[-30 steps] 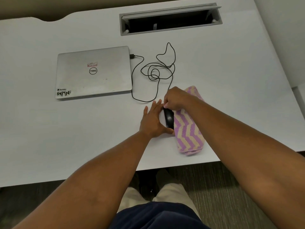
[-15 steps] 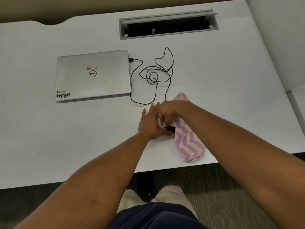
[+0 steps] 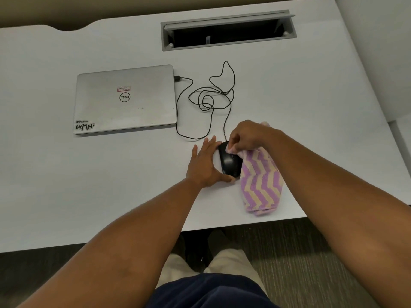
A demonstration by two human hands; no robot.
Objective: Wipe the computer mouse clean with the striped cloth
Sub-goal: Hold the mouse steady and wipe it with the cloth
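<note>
From the head camera, the black mouse (image 3: pixel 230 161) sits on the white desk (image 3: pixel 111 185), near its front edge. The left hand (image 3: pixel 205 163) braces its left side, fingers flat. The right hand (image 3: pixel 249 135) pinches the striped cloth (image 3: pixel 261 183) against the mouse's far end.

A round "DELL" logo (image 3: pixel 124 97) is printed at the centre of the lid of the closed silver laptop (image 3: pixel 142 112), which lies toward the left side of the bench (image 3: pixel 311 90); the logo is seen upside down from the wearer's side. A small red-and-white label (image 3: pixel 123 88) is fixed just above the logo; its text is too small to be read. At the lid's near left corner, a sticker (image 3: pixel 84 125) reading "Dexfolio" and "WMN" is applied.
</note>
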